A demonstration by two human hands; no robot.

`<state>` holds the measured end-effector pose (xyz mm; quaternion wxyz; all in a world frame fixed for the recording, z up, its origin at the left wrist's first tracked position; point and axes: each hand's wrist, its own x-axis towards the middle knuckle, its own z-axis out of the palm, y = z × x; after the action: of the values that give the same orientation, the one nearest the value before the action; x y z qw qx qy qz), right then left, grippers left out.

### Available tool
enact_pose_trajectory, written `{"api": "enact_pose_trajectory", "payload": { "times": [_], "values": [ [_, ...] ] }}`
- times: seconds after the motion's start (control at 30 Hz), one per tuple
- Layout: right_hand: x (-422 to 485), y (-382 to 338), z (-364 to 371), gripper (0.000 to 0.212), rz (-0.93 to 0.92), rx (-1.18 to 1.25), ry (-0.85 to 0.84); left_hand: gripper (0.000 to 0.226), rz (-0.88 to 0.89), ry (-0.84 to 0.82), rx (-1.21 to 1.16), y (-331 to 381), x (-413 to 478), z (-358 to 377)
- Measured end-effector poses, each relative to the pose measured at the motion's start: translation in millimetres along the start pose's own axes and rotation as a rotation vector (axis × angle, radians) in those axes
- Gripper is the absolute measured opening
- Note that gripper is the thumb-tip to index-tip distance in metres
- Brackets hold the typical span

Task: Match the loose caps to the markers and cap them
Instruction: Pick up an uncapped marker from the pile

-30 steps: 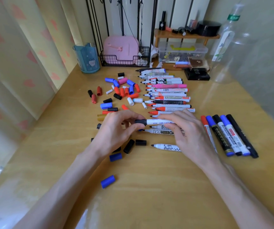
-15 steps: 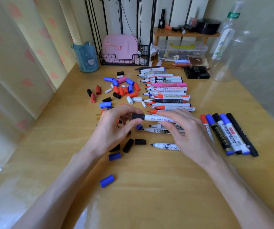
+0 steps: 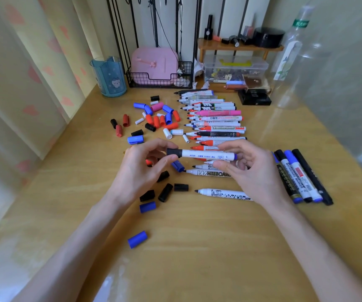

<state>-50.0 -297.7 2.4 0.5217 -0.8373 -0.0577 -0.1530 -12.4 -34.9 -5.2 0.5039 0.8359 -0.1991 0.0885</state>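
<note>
The left hand pinches a black cap that sits on the tip end of a white marker. The right hand pinches the barrel near its blue tail, holding it level above the surface. Given that blue tail, the black cap may be a mismatch. A few capped markers lie finished to the right. Much remains: a long row of uncapped markers lies beyond the hands, with many loose caps scattered to its left.
</note>
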Motion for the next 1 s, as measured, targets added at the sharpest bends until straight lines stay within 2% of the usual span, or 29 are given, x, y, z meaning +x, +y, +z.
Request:
{"api": "enact_pose_trajectory", "payload": {
  "times": [0.1, 0.23, 0.4, 0.53, 0.83, 1.0],
  "values": [
    [0, 0, 0, 0.024, -0.012, -0.026, -0.032, 0.018, -0.002, -0.002, -0.014, 0, 0, 1],
    [-5, -1, 7, 0.021, -0.159, -0.156, -0.091, 0.018, 0.025, -0.029, -0.032, 4, -3, 6],
    [-5, 1, 10, 0.023, -0.26, -0.236, -0.086, 0.018, 0.034, -0.044, -0.033, 2, -3, 9],
    [-9, -4, 17, 0.016, -0.369, -0.35, -0.129, 0.02, 0.105, -0.119, -0.001, 8, -7, 19],
    [-8, -1, 8, 0.016, -0.343, -0.37, -0.11, 0.02, 0.097, -0.102, 0.019, 10, -7, 22],
    [-9, 1, 0, 0.019, -0.28, -0.357, -0.146, 0.031, 0.168, -0.112, 0.081, 14, -7, 25]
  ]
}}
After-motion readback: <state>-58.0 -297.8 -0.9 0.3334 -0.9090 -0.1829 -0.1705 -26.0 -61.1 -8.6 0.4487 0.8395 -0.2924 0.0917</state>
